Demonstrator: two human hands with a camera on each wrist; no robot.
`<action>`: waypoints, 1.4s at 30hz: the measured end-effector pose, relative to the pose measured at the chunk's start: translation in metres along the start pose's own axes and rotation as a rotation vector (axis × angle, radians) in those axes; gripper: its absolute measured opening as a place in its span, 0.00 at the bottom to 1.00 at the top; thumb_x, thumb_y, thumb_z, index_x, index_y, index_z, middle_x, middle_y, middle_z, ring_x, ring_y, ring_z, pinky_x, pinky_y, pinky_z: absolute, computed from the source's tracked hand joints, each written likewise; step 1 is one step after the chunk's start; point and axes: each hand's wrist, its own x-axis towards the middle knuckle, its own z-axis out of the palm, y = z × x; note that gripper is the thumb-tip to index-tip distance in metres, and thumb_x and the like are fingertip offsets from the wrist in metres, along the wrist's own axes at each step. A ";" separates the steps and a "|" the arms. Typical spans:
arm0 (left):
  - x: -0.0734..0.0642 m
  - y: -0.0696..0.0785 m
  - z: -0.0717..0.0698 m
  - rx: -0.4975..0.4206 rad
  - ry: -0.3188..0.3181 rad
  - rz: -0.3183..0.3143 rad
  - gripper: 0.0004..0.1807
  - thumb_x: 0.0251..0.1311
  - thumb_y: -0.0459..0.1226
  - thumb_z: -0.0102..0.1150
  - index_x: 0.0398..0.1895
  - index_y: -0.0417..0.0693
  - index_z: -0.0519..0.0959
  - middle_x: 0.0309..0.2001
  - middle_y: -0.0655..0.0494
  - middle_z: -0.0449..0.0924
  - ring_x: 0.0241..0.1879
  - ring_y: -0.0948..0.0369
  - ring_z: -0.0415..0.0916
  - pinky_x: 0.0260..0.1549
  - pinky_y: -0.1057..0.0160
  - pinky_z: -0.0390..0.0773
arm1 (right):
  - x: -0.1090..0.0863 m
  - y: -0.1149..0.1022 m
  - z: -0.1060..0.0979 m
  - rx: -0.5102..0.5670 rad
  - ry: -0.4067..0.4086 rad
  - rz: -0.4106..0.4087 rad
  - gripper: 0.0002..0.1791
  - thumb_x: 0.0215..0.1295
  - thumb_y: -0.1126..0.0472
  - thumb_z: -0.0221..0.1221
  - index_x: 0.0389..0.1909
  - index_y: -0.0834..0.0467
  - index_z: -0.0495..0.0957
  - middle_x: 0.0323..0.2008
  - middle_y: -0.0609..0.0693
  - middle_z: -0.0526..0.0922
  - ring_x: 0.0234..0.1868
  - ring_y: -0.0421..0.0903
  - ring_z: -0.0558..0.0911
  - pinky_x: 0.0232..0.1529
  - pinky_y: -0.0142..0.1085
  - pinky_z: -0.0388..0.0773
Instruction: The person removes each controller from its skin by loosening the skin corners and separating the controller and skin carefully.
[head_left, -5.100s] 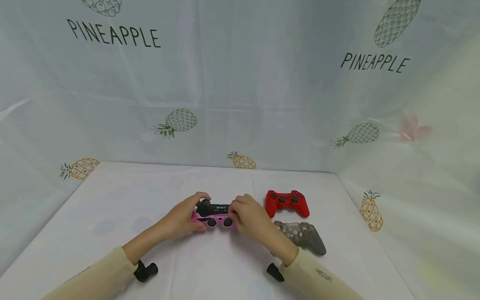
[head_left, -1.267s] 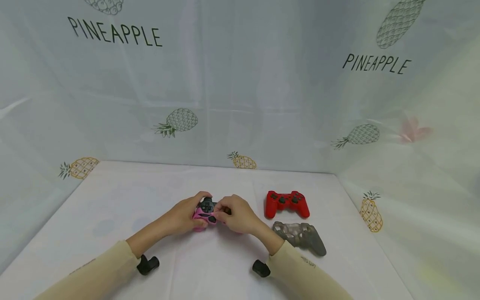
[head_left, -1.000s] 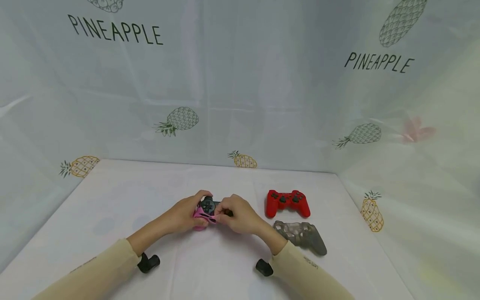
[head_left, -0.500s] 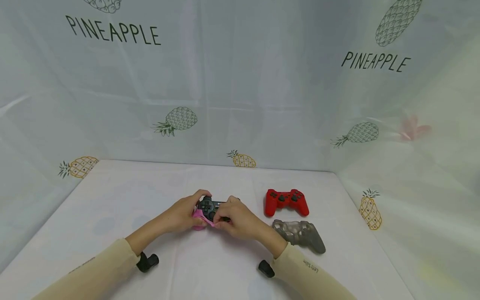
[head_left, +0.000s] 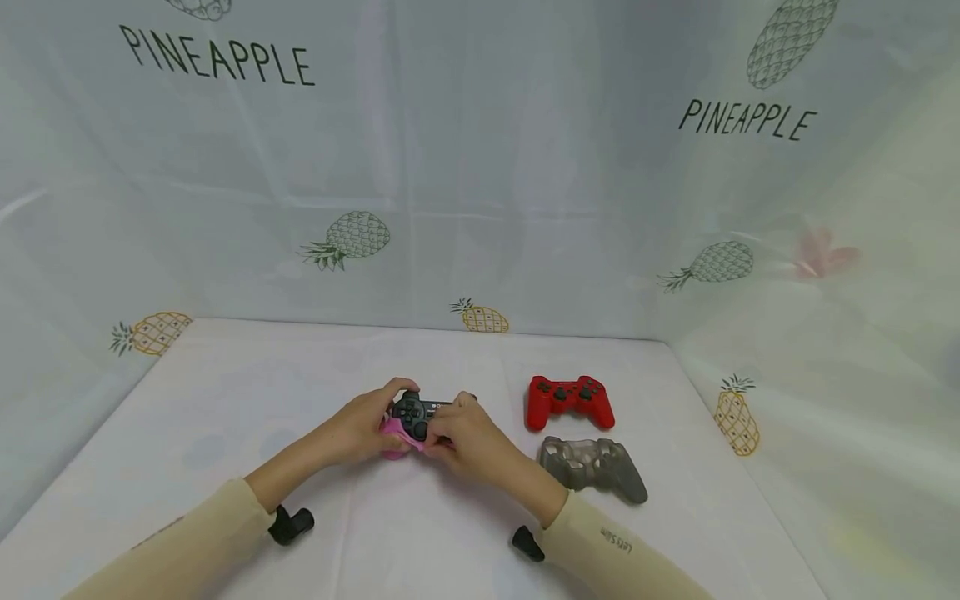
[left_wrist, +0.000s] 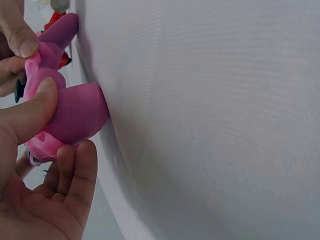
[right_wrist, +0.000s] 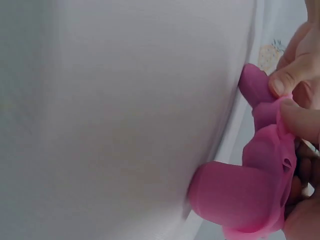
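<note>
A black game controller (head_left: 411, 410) sits partly inside a stretchy pink silicone cover (head_left: 392, 428) on the white table. My left hand (head_left: 363, 427) grips the controller's left end, thumb on the pink grip and fingers around the far side. With thumb and fingertips my right hand (head_left: 474, 437) pinches the cover's front edge near the middle, hiding much of the controller's right half. On the left, the black face with its direction pad is bare. Both pink grips (left_wrist: 80, 112) point down at the tabletop in the left wrist view, and the cover (right_wrist: 232, 195) looks wrinkled in the right wrist view.
To the right lie a red controller (head_left: 542, 406) and, nearer me, a grey controller (head_left: 626, 475), partly overlapped by my right forearm. A hanging pineapple-print sheet (head_left: 480, 167) closes off the back and sides. Black wrist cameras (head_left: 291, 525) stick out below both sleeves.
The right hand first shifted left from the controller's right end, then slightly back right. The cover's front edge has been pulled down, baring more of the black face. The left hand keeps its grip.
</note>
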 end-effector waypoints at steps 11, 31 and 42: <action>0.001 0.000 0.001 0.016 0.000 -0.021 0.46 0.56 0.39 0.82 0.75 0.56 0.65 0.39 0.55 0.78 0.36 0.58 0.72 0.38 0.56 0.72 | -0.005 -0.003 -0.001 0.012 0.098 0.037 0.05 0.65 0.59 0.75 0.34 0.50 0.87 0.36 0.41 0.90 0.39 0.43 0.74 0.45 0.34 0.72; -0.001 0.001 0.003 0.068 0.036 -0.005 0.47 0.55 0.40 0.83 0.75 0.57 0.66 0.43 0.55 0.80 0.44 0.57 0.75 0.47 0.49 0.75 | -0.035 0.022 -0.021 0.166 0.103 0.298 0.33 0.65 0.59 0.73 0.70 0.53 0.74 0.64 0.52 0.75 0.64 0.53 0.74 0.63 0.52 0.76; -0.006 -0.001 0.005 0.073 0.055 0.001 0.46 0.56 0.40 0.82 0.76 0.58 0.65 0.42 0.55 0.78 0.40 0.58 0.72 0.43 0.51 0.74 | -0.049 0.031 -0.019 0.335 -0.074 0.422 0.31 0.68 0.59 0.72 0.59 0.60 0.61 0.34 0.49 0.77 0.33 0.40 0.75 0.37 0.34 0.74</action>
